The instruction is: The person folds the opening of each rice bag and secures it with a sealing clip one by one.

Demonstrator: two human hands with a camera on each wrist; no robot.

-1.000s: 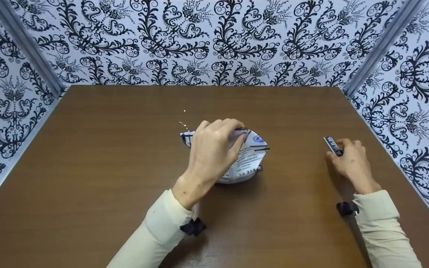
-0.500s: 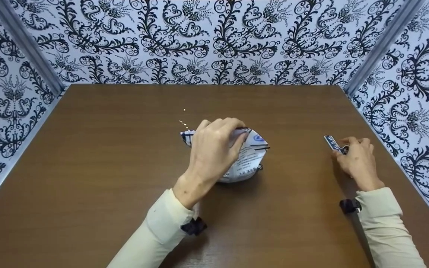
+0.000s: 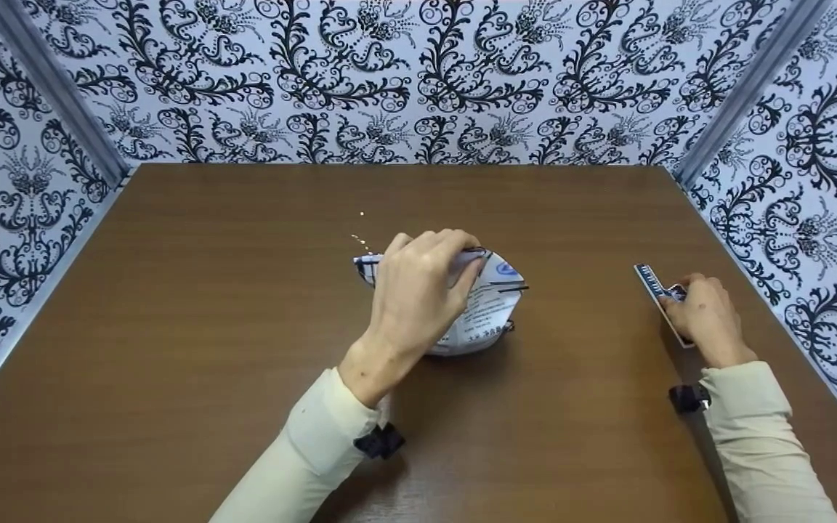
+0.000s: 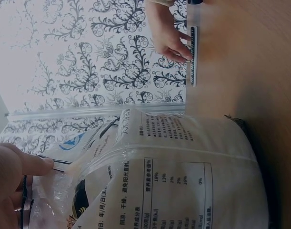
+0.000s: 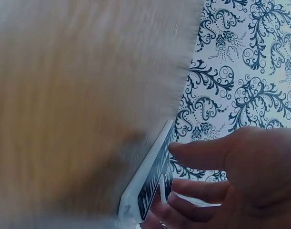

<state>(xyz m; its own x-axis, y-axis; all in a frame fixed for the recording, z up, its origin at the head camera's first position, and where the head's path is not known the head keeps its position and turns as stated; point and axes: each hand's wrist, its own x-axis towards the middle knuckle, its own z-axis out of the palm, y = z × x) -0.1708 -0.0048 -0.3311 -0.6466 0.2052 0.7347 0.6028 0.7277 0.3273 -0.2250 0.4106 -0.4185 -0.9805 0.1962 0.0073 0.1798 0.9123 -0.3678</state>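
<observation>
Of two hands, the left hand [image 3: 418,283] pinches the top of one rounded white printed plastic bag [image 3: 487,309] mid-desk, while the right hand [image 3: 705,316] pinches one long white-edged, dark-striped strip [image 3: 648,277] near the brown desk's [image 3: 208,290] right side.

A brown wood-grain surface [image 3: 171,327] is catching soft glare [image 3: 410,503] near six o'clock. Black-scrolled white wallpaper [image 3: 418,80] is covering the walls [image 3: 818,181] at nine, twelve and three o'clock, while grey posts [image 3: 53,87] are standing at ten and two.
</observation>
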